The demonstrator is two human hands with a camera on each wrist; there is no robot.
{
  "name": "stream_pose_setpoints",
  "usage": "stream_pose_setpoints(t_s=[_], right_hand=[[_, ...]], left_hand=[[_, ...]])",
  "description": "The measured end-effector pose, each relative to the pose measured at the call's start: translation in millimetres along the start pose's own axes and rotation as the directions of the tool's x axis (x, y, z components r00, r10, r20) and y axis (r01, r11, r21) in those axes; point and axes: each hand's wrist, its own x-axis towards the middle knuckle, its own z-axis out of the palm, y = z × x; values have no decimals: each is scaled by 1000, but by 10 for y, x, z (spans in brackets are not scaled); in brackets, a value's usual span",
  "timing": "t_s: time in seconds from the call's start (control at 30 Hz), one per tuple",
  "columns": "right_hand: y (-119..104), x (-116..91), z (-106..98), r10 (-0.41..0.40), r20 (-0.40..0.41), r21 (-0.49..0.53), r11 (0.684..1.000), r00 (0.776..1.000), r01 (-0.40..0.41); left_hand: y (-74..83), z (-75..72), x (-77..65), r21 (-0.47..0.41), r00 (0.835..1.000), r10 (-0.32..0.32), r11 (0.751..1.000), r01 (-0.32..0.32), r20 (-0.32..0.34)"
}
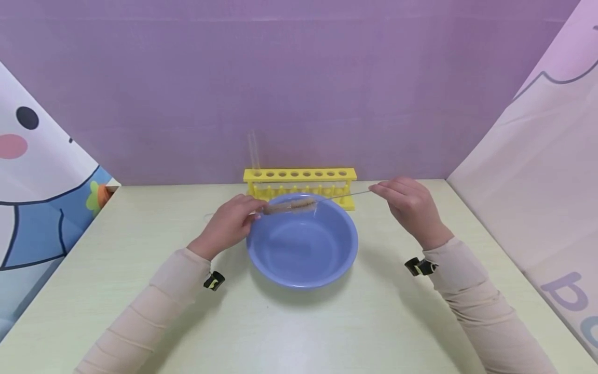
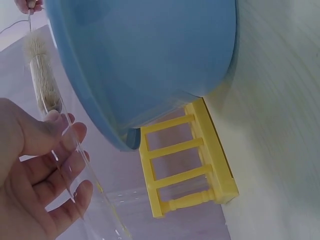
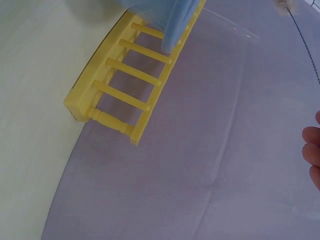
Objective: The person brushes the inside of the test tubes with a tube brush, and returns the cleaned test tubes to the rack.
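My left hand point(image 1: 231, 221) holds a clear test tube point(image 2: 102, 207) above the far left part of the blue basin point(image 1: 301, 254). The tube lies nearly level, its mouth toward the right. A test tube brush point(image 1: 291, 206) with pale tan bristles is partly inside the tube; some bristles stick out at the mouth. My right hand point(image 1: 410, 205) pinches the end of the brush's thin twisted wire point(image 1: 345, 196), to the right of the basin. In the right wrist view only a few fingertips point(image 3: 312, 152) and part of the wire show.
A yellow test tube rack point(image 1: 299, 175) stands behind the basin, its lower front partly hidden by the rim. Another clear tube point(image 1: 253, 148) stands upright in its leftmost hole. A purple backdrop point(image 1: 299, 93) rises behind the pale table point(image 1: 299, 332), with printed cloths at both sides.
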Motion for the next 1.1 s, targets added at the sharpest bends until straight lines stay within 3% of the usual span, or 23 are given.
stream_pose_setpoints(t_s=[0.2,0.43,0.77,1.1], right_hand=[[13,14,-44,4,91,-10,1000,996,-3],[3,44,-43,7,95,4,1000,995,-8],[-6,67,-68,36,183,64,997,983,-48],[-39,75,-40,121,240,141,977,963,-158]], left_hand=[[21,19,12,32,999,8,999,-7,-34],[55,16,23,45,998,6,999,-3,-58],[74,14,28,40,996,5,999,-1,-87],[94,28,46,36,995,-25,999,29,-98]])
